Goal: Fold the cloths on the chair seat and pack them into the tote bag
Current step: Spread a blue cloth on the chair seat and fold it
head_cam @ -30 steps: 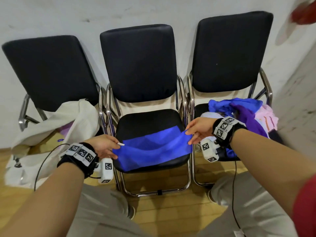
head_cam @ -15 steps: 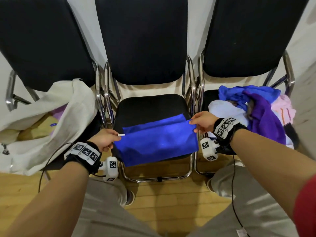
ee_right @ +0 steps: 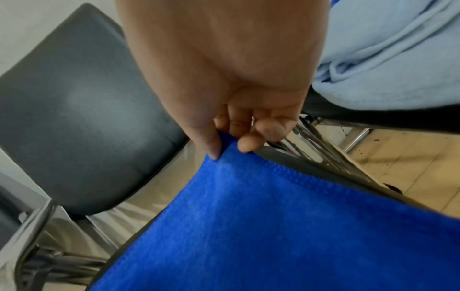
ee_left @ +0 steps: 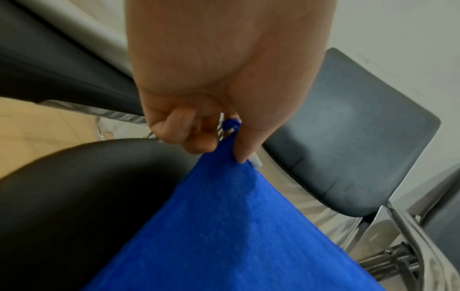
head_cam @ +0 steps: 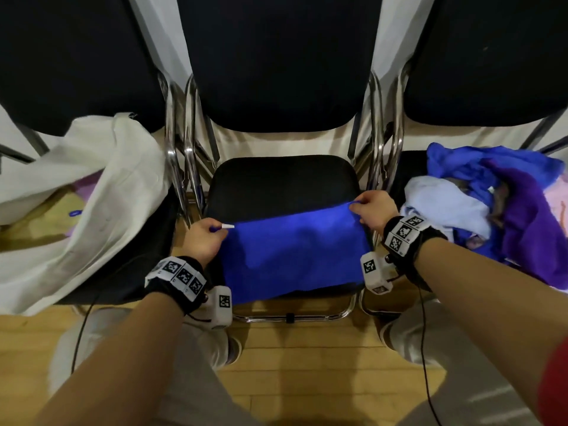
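A bright blue cloth [head_cam: 292,256] lies stretched over the front half of the middle chair's black seat [head_cam: 276,179]. My left hand [head_cam: 204,239] pinches its far left corner, where a small white tag [head_cam: 228,226] sticks out. In the left wrist view, thumb and curled fingers of the left hand [ee_left: 224,145] hold that corner of the blue cloth [ee_left: 236,226]. My right hand [head_cam: 370,210] pinches the far right corner; the right wrist view shows the right hand [ee_right: 231,149] gripping the blue cloth [ee_right: 273,226] edge. The cream tote bag [head_cam: 92,210] slumps open on the left chair.
A heap of loose cloths sits on the right chair: light blue [head_cam: 442,207], blue [head_cam: 479,164], purple [head_cam: 528,229] and pink at the edge. Chrome chair frames [head_cam: 178,167] stand between the seats. Wooden floor and my knees are below.
My head has moved closer to the chairs. Both hands have pulled the cloth's far edge flat and taut across the seat, smoothing the earlier folds.
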`<act>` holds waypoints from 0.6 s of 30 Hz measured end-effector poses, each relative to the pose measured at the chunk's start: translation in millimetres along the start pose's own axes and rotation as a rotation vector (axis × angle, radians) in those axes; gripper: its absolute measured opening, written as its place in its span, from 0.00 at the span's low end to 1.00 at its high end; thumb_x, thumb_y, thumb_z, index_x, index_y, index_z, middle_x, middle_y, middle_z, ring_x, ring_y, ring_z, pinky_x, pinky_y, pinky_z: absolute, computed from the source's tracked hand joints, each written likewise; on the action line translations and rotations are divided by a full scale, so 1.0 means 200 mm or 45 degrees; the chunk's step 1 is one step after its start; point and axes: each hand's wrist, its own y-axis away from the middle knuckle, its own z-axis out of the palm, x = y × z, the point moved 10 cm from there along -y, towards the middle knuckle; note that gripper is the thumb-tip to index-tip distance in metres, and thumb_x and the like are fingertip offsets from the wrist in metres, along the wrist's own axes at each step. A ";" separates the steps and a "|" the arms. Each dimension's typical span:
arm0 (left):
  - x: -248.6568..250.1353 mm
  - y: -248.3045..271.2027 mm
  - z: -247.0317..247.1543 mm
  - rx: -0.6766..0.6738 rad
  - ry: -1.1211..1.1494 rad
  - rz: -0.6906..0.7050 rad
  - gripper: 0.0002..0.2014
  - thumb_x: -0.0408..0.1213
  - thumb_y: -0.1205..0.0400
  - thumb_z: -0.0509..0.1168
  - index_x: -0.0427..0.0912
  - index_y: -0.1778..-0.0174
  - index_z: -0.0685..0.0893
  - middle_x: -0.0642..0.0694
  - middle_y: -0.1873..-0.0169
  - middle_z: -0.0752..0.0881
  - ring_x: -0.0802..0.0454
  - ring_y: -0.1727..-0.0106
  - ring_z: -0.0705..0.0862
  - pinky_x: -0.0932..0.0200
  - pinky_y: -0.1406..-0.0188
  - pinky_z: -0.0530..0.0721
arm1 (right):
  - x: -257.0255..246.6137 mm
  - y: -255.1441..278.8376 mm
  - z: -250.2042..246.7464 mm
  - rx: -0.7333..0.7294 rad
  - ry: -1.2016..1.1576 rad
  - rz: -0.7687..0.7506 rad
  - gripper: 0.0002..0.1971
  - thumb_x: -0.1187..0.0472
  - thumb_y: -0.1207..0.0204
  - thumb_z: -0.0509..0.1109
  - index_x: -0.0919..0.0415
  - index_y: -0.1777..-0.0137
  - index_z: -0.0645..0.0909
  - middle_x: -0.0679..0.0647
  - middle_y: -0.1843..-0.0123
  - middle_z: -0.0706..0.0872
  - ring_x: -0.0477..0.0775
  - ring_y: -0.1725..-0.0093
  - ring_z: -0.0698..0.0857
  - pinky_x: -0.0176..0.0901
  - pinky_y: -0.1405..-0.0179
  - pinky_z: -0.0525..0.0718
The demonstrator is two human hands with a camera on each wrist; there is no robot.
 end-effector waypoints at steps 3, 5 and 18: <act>-0.02 -0.05 0.02 0.013 -0.017 -0.005 0.03 0.34 0.17 0.68 0.44 0.50 0.86 0.46 0.60 0.84 0.47 0.54 0.83 0.53 0.51 0.80 | 0.00 -0.03 0.01 0.043 0.128 -0.010 0.02 0.58 0.25 0.72 0.54 0.57 0.86 0.53 0.58 0.86 0.55 0.55 0.83 0.40 0.54 0.76; -0.03 -0.09 0.00 0.043 -0.002 -0.011 0.03 0.35 0.18 0.69 0.46 0.50 0.86 0.46 0.58 0.85 0.45 0.51 0.85 0.49 0.46 0.84 | -0.02 -0.04 0.00 0.089 0.127 -0.046 0.03 0.57 0.26 0.72 0.54 0.58 0.86 0.53 0.58 0.86 0.54 0.56 0.82 0.40 0.55 0.76; -0.11 -0.12 0.03 0.194 -0.204 -0.080 0.10 0.45 0.20 0.71 0.48 0.45 0.83 0.46 0.52 0.85 0.45 0.47 0.83 0.52 0.47 0.81 | 0.10 -0.13 0.10 0.112 0.099 0.004 0.09 0.51 0.23 0.74 0.53 0.46 0.82 0.53 0.51 0.85 0.55 0.50 0.84 0.44 0.52 0.80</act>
